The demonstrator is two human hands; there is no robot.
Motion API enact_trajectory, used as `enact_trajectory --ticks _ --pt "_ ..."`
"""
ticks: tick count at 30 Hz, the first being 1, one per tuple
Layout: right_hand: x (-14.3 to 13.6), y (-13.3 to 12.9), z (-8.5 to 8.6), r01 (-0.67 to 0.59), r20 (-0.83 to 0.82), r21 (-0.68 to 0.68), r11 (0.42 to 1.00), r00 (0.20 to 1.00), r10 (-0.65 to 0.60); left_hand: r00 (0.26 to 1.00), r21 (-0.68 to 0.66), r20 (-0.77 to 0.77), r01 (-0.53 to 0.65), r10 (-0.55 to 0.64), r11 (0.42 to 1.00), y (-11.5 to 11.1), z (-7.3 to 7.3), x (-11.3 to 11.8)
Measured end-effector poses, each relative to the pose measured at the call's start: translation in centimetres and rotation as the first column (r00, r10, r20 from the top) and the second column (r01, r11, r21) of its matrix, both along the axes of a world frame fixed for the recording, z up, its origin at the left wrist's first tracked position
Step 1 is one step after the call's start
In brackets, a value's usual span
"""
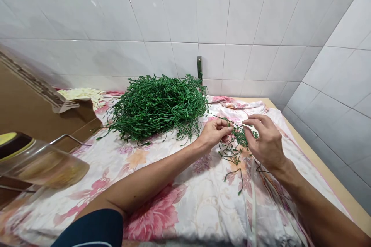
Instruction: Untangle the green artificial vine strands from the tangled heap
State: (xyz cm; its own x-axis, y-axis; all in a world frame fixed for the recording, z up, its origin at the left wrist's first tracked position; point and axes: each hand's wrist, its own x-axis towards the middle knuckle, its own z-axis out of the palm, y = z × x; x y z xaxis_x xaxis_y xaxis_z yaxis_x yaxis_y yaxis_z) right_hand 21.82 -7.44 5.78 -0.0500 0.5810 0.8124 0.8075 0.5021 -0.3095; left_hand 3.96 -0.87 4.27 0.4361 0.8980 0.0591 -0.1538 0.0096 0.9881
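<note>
a: where are the green stems (242, 137) in hand?
b: in a small, loose tangle on the flowered cloth (211, 200), between and just below the 2 hands.
a: how are those hands set?
b: the left hand (216, 133) has its thumb and fingers pinched together, on a thin stem as far as i can see. the right hand (265, 141) has thumb and fingers curled close; i can't tell whether they grip anything.
a: what could go wrong?
b: snagging, i'd say. the stems lie crossed and have knobby ends, so a hard tug on 1 could drag others with it, or bend it.
a: and the loose stem (240, 181) on the near side?
b: a sweep of the right wrist could brush it away. the long strands (271, 185) by that forearm could catch too.
a: further out?
b: the big green pile (160, 108) sits beyond the left hand with ends straggling from its edge; a careless reach could hook several. and if the left elbow swung wide, it might knock the jar (58, 166).
</note>
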Motion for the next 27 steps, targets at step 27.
enact_trajectory --ticks 27 --pt "-0.7 0.4 -2.5 -0.024 0.34 -0.134 0.991 0.938 0.069 0.998 -0.107 -0.053 0.023 -0.028 0.994 -0.2 1.2 -0.4"
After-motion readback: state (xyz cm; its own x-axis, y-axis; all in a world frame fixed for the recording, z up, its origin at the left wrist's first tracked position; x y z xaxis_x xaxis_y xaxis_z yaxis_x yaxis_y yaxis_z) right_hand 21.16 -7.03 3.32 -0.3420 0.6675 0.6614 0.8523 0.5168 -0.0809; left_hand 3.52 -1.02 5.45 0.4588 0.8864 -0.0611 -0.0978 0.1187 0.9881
